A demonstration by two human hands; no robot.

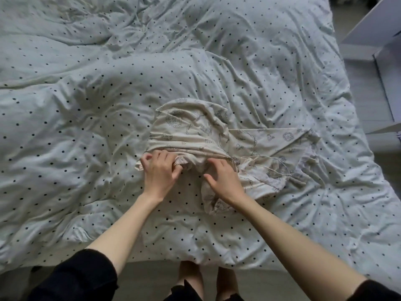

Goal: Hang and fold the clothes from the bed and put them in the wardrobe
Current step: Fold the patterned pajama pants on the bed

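Observation:
A cream garment (195,131) with a grey line print lies crumpled on the bed near its front edge. It has thin straps and lace trim on its right side. My left hand (159,170) pinches the gathered hem at the garment's near left corner. My right hand (221,181) lies on the cloth just to the right, its fingers bent and pressing into the fabric.
The bed is covered by a pale duvet (86,94) with small dark dots, rumpled all over. A white wardrobe door or panel (373,25) stands at the upper right beside the bed, above grey floor (368,101). My legs show below the bed's edge.

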